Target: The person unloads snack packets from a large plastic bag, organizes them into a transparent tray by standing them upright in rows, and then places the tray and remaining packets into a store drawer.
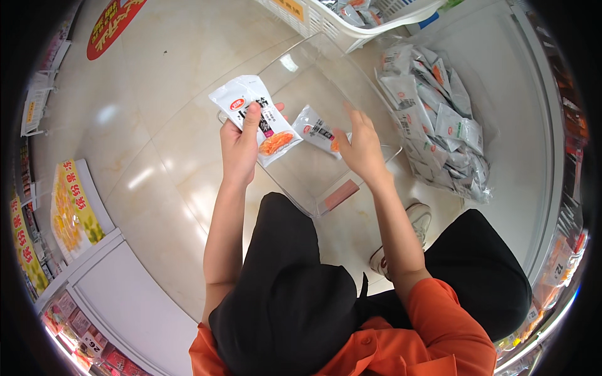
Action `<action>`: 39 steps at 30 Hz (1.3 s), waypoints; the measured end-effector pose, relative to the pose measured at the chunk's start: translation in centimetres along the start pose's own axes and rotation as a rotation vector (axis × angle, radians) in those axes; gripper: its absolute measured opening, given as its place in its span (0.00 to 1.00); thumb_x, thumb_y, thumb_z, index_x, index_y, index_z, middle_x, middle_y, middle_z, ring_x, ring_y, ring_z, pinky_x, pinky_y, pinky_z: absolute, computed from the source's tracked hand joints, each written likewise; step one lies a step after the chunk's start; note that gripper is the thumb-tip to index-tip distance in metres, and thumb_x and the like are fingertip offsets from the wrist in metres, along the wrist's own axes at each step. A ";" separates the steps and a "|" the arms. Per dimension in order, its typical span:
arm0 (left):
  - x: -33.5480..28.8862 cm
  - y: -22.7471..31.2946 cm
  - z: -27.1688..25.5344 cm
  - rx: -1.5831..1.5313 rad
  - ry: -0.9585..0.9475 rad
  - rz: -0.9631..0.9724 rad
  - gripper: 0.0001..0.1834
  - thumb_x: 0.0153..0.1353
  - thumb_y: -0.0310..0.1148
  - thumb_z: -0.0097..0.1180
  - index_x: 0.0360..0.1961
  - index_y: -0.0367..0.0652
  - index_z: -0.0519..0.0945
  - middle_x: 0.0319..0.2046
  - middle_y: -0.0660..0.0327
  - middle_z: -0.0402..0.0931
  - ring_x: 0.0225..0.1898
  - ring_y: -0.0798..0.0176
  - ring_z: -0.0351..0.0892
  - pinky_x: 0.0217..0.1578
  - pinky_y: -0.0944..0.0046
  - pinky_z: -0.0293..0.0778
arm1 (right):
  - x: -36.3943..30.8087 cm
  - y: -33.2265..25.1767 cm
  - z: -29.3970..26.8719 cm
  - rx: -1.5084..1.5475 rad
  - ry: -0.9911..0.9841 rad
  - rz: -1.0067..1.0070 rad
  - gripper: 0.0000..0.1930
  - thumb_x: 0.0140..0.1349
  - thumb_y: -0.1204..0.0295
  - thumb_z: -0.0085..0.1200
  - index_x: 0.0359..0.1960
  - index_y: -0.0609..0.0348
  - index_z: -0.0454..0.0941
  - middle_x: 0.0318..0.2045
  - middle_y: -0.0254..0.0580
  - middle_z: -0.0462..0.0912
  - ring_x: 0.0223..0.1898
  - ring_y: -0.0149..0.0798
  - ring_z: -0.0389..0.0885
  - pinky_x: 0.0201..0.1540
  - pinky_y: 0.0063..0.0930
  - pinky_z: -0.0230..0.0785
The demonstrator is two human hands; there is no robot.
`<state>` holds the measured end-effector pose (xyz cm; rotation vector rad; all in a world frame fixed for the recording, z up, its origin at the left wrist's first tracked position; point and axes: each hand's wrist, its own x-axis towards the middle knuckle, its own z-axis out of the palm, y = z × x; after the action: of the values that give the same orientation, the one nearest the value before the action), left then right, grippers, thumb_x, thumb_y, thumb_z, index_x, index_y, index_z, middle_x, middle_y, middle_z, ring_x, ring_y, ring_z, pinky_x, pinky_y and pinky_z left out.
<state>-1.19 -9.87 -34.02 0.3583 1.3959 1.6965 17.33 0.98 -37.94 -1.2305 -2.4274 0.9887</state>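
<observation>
My left hand (pixel 239 153) grips a white snack packet (pixel 276 143) with a picture of orange-red food on it. The thumb presses on the packet's front, and the other fingers are behind it. Below and to the right, a similar white packet (pixel 313 128) lies in a clear plastic box (pixel 296 188). Over the box's right part, my right hand (pixel 362 149) has its fingers apart and holds nothing. Its thumb is next to the lying packet; I cannot tell whether they touch.
To the right of the box, a large clear bag (pixel 433 119) holds several similar packets. A white basket (pixel 351 34) with more packets stands at the far side. Shelves run along both sides. A shoe (pixel 419 219) and my black-clad knees are close to the box.
</observation>
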 end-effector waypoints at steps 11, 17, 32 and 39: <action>0.6 -1.4 0.4 -0.269 -0.091 -0.187 0.30 0.71 0.49 0.37 0.61 0.33 0.62 0.53 0.44 0.71 0.54 0.51 0.74 0.51 0.50 0.74 | 4.2 3.4 10.1 -0.413 -0.176 -0.252 0.32 0.67 0.55 0.42 0.68 0.58 0.52 0.69 0.57 0.49 0.70 0.55 0.47 0.67 0.60 0.39; 1.1 -2.2 0.5 -0.150 0.072 -0.144 0.29 0.70 0.50 0.40 0.58 0.33 0.66 0.53 0.55 0.73 0.53 0.59 0.73 0.52 0.58 0.71 | 5.1 -1.7 4.2 0.825 0.074 0.169 0.28 0.67 0.51 0.43 0.55 0.66 0.69 0.51 0.55 0.75 0.56 0.44 0.71 0.60 0.43 0.60; 1.5 -1.0 -1.2 -0.362 0.158 -0.154 0.14 0.68 0.38 0.49 0.46 0.39 0.76 0.38 0.59 0.80 0.45 0.61 0.79 0.45 0.60 0.75 | 0.6 -5.9 4.6 0.776 -0.352 0.300 0.20 0.61 0.56 0.59 0.30 0.67 0.82 0.17 0.28 0.75 0.20 0.19 0.66 0.22 0.19 0.59; 2.3 3.1 0.4 1.116 -0.560 0.491 0.25 0.50 0.28 0.63 0.52 0.42 0.76 0.48 0.51 0.77 0.48 0.56 0.78 0.45 0.61 0.76 | 0.4 -4.8 2.2 0.383 -0.271 0.028 0.17 0.53 0.60 0.63 0.31 0.65 0.81 0.19 0.49 0.79 0.21 0.44 0.77 0.28 0.33 0.68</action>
<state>-3.64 -7.76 -31.78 1.7512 1.7494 0.8324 13.01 -1.67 -36.37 -1.0540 -2.2549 1.6296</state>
